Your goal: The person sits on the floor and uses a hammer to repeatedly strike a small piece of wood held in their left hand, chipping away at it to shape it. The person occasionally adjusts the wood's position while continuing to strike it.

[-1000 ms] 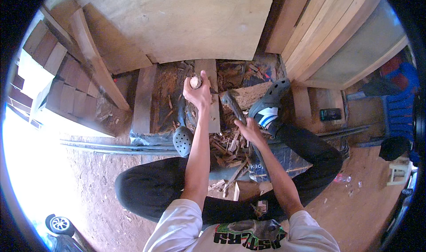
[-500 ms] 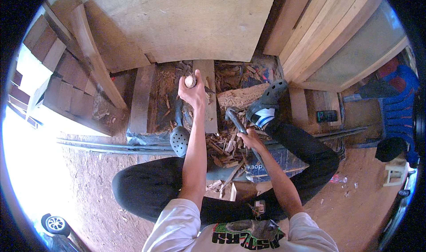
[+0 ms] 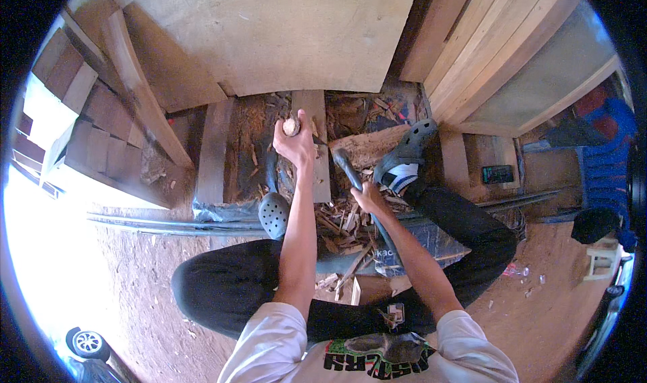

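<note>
My left hand (image 3: 294, 146) is closed round a wooden-handled chisel; the pale, round butt of its handle (image 3: 290, 127) faces up between thumb and fingers. Most of its blade is hidden; a dark tip shows beside the hand. In my right hand (image 3: 367, 198) is a hammer (image 3: 348, 169), gripped partway along its handle. Its head is raised to the right of my left hand, apart from the chisel. Behind the hammer head lies a rough, chipped piece of wood (image 3: 364, 144), with my right clog (image 3: 416, 146) at its right end.
Wood chips (image 3: 344, 225) litter the ground between my legs. A plywood sheet (image 3: 269, 36) stands ahead, wooden boards (image 3: 485, 39) lean at the right. A phone (image 3: 497, 174) lies on a board at right. My left clog (image 3: 273, 214) is beside my left forearm. A blue chair (image 3: 606, 161) stands far right.
The hammer and my right hand have moved a little up and to the left, closer to my left hand. My left hand keeps its hold, shifted slightly.
</note>
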